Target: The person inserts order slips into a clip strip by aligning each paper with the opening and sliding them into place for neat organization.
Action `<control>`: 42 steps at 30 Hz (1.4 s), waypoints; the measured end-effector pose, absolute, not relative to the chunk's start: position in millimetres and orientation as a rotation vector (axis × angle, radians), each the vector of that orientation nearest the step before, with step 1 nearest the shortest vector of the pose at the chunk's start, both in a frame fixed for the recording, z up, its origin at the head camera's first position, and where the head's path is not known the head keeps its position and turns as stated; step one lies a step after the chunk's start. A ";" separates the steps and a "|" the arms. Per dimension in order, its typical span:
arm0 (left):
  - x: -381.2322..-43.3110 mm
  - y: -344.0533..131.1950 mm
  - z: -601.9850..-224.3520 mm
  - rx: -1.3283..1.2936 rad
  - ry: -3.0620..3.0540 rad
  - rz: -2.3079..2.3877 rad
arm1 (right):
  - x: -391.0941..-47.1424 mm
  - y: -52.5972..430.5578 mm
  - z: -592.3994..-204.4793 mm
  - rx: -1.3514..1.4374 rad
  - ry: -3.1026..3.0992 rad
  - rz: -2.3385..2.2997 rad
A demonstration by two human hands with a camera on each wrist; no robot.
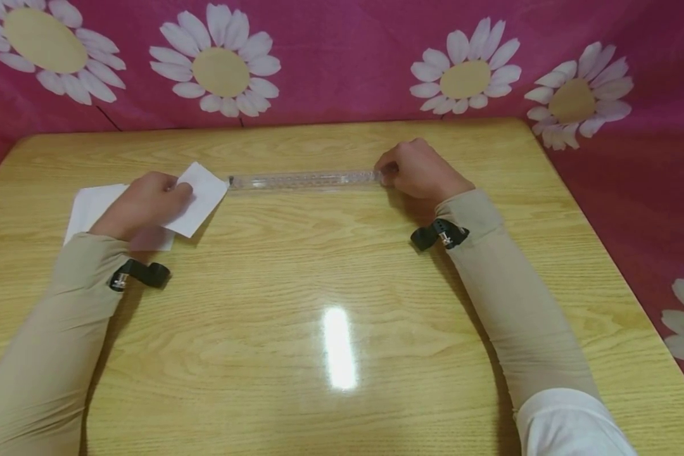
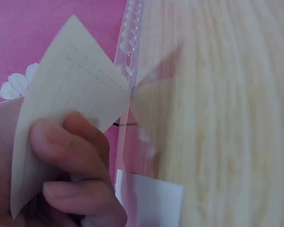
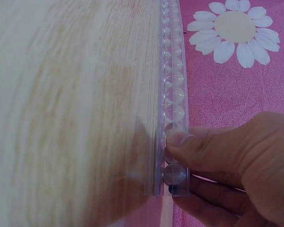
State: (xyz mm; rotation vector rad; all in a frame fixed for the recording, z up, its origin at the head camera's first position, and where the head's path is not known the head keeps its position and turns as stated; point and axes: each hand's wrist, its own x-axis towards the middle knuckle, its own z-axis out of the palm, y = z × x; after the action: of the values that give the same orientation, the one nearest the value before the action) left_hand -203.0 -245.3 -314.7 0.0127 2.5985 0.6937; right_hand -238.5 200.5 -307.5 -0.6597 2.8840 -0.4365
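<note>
The left hand is pinching paper, its corner by the left end of the tube, and the right hand is clamping the right end toward the far bench, so a hard push would be risking a creased corner.

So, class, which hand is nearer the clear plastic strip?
Right. The right hand grips the strip at its right end; the left hand is beyond its left end, holding white paper.
</note>
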 end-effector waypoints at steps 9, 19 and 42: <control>-203.0 -245.1 -316.0 0.040 2.614 0.727 | -238.3 200.8 -307.8 -0.665 2.883 -0.437; -202.3 -243.1 -317.2 0.038 2.586 0.732 | -239.1 201.6 -308.8 -0.665 2.880 -0.446; -197.5 -237.2 -318.5 -0.047 2.545 0.721 | -238.4 201.1 -307.6 -0.645 2.869 -0.450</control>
State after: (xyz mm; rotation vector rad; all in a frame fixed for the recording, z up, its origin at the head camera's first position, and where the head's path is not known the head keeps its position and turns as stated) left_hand -197.5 -237.2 -318.5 -0.0470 2.5447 0.7206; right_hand -238.4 201.1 -307.6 -0.6454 2.8693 -0.4501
